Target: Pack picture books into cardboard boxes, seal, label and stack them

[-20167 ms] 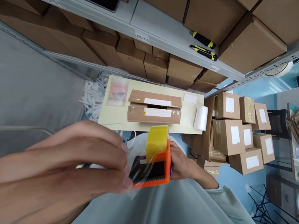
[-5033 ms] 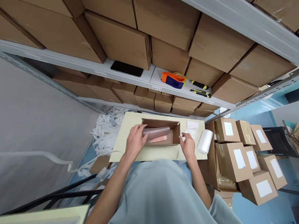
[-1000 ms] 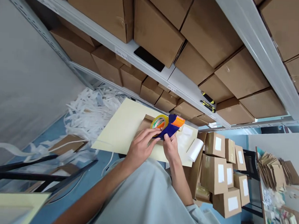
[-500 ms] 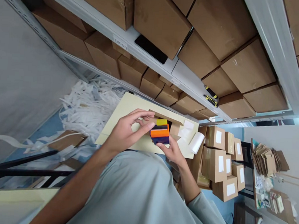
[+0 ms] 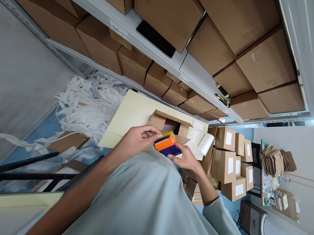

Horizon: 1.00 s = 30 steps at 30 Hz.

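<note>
My right hand point(image 5: 186, 158) grips an orange and blue tape dispenser point(image 5: 167, 146) with a yellow roll, held close to my chest above the near edge of the pale table point(image 5: 128, 117). My left hand point(image 5: 136, 141) is at the dispenser's left end, its fingers curled and pinched at the roll. Behind the dispenser an open cardboard box point(image 5: 169, 125) sits on the table with its flaps up and a dark inside.
A white roll point(image 5: 206, 144) and white labels point(image 5: 198, 125) lie right of the box. Labelled small boxes point(image 5: 232, 160) are stacked at the right. Shelves above carry large cartons, a black phone point(image 5: 155, 39) and yellow-black knives point(image 5: 221, 95). White paper strips point(image 5: 86, 99) litter the floor at the left.
The dispenser has been drawn from over the box towards my body and turned. My left hand has closed its fingers at the roll end. The view has tilted.
</note>
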Each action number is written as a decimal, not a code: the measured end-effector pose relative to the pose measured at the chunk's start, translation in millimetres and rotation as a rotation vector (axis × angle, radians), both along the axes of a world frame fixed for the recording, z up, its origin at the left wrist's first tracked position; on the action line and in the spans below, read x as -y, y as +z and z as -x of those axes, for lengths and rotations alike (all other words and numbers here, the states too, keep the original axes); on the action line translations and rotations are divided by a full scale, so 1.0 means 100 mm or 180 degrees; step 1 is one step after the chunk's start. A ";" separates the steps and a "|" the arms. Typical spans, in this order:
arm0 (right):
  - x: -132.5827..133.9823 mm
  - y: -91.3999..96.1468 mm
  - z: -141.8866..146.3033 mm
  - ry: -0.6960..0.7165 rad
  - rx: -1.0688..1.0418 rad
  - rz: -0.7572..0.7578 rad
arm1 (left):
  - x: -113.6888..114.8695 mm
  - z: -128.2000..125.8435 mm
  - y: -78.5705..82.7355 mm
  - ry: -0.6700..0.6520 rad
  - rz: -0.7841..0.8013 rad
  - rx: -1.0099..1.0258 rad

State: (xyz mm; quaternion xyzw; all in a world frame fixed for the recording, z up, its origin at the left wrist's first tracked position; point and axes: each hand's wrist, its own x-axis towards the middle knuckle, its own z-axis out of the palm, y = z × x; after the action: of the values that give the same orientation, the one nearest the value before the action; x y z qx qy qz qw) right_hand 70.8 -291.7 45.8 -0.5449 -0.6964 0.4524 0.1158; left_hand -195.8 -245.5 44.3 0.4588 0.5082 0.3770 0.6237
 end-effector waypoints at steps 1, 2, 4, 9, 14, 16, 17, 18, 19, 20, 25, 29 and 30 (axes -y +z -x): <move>-0.01 -0.04 0.01 -0.0074 -0.0077 0.0207 | 0.03 -0.03 -0.09 0.0103 0.0138 0.0079; -0.02 -0.08 0.02 -0.0152 -0.0184 0.0431 | 0.05 -0.06 -0.17 0.0204 0.0250 0.0136; -0.04 -0.16 0.06 -0.0268 -0.0415 0.0886 | 0.11 -0.11 -0.33 0.0416 0.0384 0.0182; -0.14 -0.08 0.07 -0.0123 -0.0253 0.1245 | 0.22 -0.05 -0.56 0.0984 0.0455 0.0043; -0.50 0.50 -0.30 0.0507 0.0695 0.1087 | 0.23 0.02 -0.66 0.1844 0.0587 0.0142; -0.75 0.75 -0.45 0.0657 0.1047 0.0955 | 0.20 -0.09 -0.71 0.2010 0.0762 0.0672; -0.88 0.86 -0.50 0.0768 0.1215 0.0860 | 0.18 -0.16 -0.74 0.2031 0.0862 0.0955; -1.02 0.95 -0.53 0.0858 0.1360 0.0742 | 0.16 -0.25 -0.78 0.2044 0.0952 0.1198; -1.16 1.01 -0.54 0.0953 0.1459 0.0672 | 0.14 -0.33 -0.81 0.2062 0.1014 0.1388; -1.30 1.06 -0.53 0.1056 0.1504 0.0668 | 0.11 -0.40 -0.85 0.2103 0.1045 0.1526; -1.79 0.94 -0.42 0.1226 0.1363 0.0951 | -0.09 -0.56 -1.07 0.2417 0.1053 0.1807; -1.88 0.53 -0.45 0.1000 0.1072 0.1368 | -0.20 -0.55 -1.25 0.2499 0.1155 0.1817; -1.87 0.42 -0.48 0.0904 0.0981 0.1492 | -0.22 -0.54 -1.28 0.2490 0.1173 0.1819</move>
State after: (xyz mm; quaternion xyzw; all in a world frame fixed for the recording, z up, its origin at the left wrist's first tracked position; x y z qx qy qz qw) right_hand 118.8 -105.2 88.1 -0.5161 -0.6517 0.5244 -0.1842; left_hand -141.7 -223.8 -84.0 -0.0043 0.5091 0.5965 0.6205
